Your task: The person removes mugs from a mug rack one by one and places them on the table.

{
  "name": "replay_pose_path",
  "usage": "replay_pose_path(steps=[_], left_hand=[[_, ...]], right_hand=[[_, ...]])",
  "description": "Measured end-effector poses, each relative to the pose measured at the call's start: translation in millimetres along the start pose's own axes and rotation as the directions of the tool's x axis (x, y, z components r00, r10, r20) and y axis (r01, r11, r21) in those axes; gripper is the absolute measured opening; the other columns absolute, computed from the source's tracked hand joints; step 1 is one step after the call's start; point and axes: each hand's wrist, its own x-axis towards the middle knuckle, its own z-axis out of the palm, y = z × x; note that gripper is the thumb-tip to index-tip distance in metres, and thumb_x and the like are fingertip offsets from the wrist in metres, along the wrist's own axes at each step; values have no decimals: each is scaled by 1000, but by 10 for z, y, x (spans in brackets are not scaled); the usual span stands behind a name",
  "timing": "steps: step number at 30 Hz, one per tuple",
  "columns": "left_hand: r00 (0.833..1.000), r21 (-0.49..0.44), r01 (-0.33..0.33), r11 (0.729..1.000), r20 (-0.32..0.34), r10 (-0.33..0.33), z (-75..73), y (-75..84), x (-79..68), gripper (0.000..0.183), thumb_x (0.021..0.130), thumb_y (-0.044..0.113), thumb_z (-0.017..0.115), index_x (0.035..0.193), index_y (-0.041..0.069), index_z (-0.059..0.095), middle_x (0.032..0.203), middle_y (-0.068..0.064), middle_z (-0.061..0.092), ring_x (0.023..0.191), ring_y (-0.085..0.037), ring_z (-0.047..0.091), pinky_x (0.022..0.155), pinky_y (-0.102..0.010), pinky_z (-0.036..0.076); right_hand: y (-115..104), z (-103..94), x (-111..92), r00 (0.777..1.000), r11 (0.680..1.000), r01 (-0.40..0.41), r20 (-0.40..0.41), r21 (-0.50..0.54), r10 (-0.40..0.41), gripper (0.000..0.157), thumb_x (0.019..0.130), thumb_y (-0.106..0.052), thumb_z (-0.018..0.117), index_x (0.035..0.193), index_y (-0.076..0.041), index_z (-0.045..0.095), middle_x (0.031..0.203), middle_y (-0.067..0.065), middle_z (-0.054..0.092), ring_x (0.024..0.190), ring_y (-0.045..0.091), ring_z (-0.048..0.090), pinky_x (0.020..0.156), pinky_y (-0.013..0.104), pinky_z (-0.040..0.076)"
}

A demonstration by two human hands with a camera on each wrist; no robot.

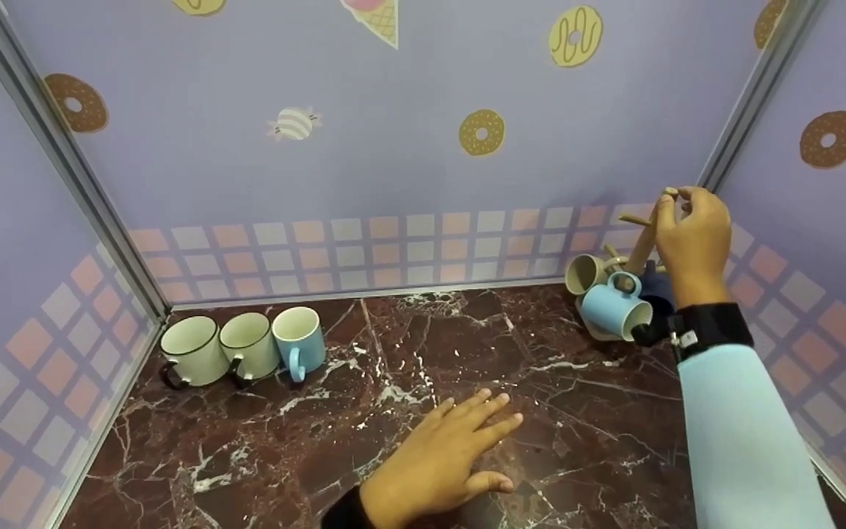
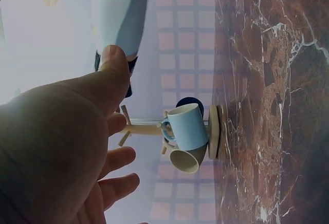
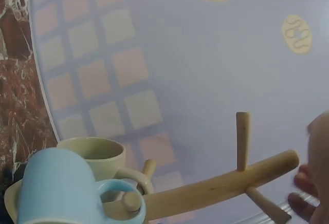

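Observation:
At the right back, a wooden mug tree (image 1: 641,250) holds a light blue mug (image 1: 606,307), a beige mug (image 1: 581,275) and a dark blue mug (image 2: 193,102), the last partly hidden. My right hand (image 1: 695,231) is up at the tree's top, fingers loosely bent. In the right wrist view its fingers (image 3: 303,183) appear beside the bare post top (image 3: 290,158), near an upper peg (image 3: 270,207), with no mug in them. My left hand (image 1: 445,459) hovers low over the front of the table, fingers spread and holding nothing.
Two cream mugs with dark handles, a left one (image 1: 192,353) and a right one (image 1: 250,345), stand upright in a row with another light blue mug (image 1: 299,342) at the back left. Patterned walls (image 1: 393,169) enclose the dark red marbled table (image 1: 408,353).

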Motion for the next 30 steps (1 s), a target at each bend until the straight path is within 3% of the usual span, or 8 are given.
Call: replay_pose_path(steps=[5,12,16,22,26,30], left_hand=[[1000,4,-7,1000,-5,7,-13,3,1,87,105,79,48,180,41,26,190,8,19,177,-22,26,141,-61,31],[1000,24,-13,1000,-8,13,-8,-4,0,85,106,78,49,180,40,28,190,8,21,177,-22,27,142,-61,30],[1000,26,-6,1000,-4,6,-6,0,-4,83,108,76,48,179,39,29,190,8,21,177,-21,27,142,-60,30],[1000,4,10,1000,4,-10,3,-4,-10,79,110,74,43,179,39,29,190,9,20,177,-21,26,142,-61,29],[1000,12,8,1000,3,-8,9,-8,-4,77,112,74,40,179,38,30,190,8,21,177,-21,26,142,-60,30],[1000,16,8,1000,4,-8,9,0,6,77,112,73,39,179,38,29,190,8,21,177,-21,27,142,-60,31]], right_hand=[[135,8,-243,989,996,73,-128,45,-67,43,112,-29,66,133,7,74,126,31,75,123,50,65,116,62,50],[370,139,-591,983,986,12,-182,168,19,38,109,-25,69,131,5,77,123,28,78,121,45,68,114,56,50],[488,215,-828,984,973,-94,-131,209,123,40,109,-28,72,135,2,76,130,26,77,127,42,67,117,54,50],[639,305,-1135,970,954,-239,-3,180,243,57,108,-43,75,149,-3,69,142,25,71,138,41,63,123,59,47],[704,405,-1284,958,945,-288,60,154,282,72,104,-48,81,156,-2,63,150,28,65,145,45,57,128,62,43],[727,485,-1377,945,952,-300,156,64,287,90,100,-52,86,168,-5,51,168,28,50,160,49,43,134,68,36]])
